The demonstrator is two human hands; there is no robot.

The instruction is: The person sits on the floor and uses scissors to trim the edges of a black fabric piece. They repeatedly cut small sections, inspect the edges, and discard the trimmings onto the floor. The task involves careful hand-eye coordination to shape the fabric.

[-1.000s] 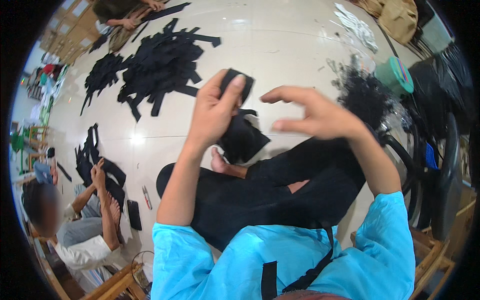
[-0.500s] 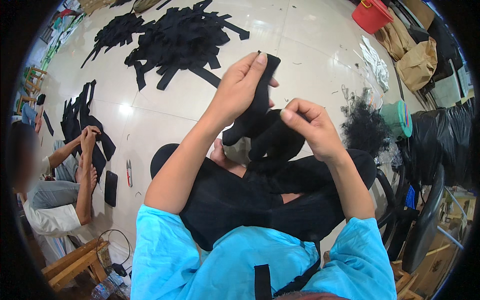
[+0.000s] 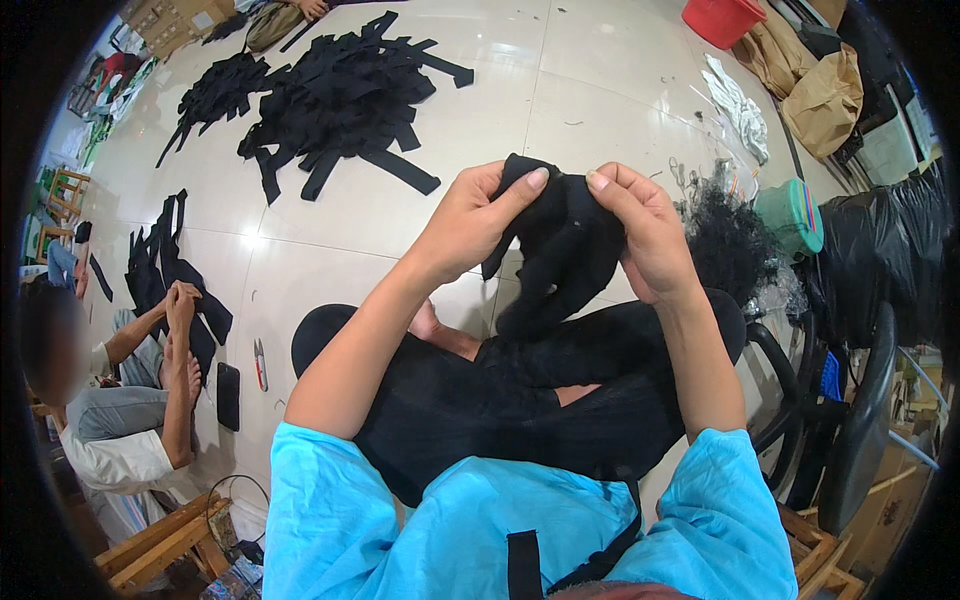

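Note:
I hold a black piece of cloth [image 3: 560, 250] up in front of me with both hands. My left hand [image 3: 470, 220] pinches its upper left edge, thumb on top. My right hand [image 3: 645, 235] grips its upper right side. The cloth hangs down between the hands over my crossed legs in black trousers [image 3: 520, 390]. My sleeves are bright blue.
A big heap of black fabric strips [image 3: 340, 95] lies on the white tiled floor ahead. Another person [image 3: 130, 390] sits at the left with more black strips [image 3: 165, 275]. A black fluffy pile [image 3: 730, 240], a green tape roll [image 3: 790, 215], a black chair [image 3: 850, 420] and a red bucket [image 3: 720, 18] are at the right.
My hands came together on the black cloth: the right hand, open and apart a second ago, now grips it. The view has shifted a little.

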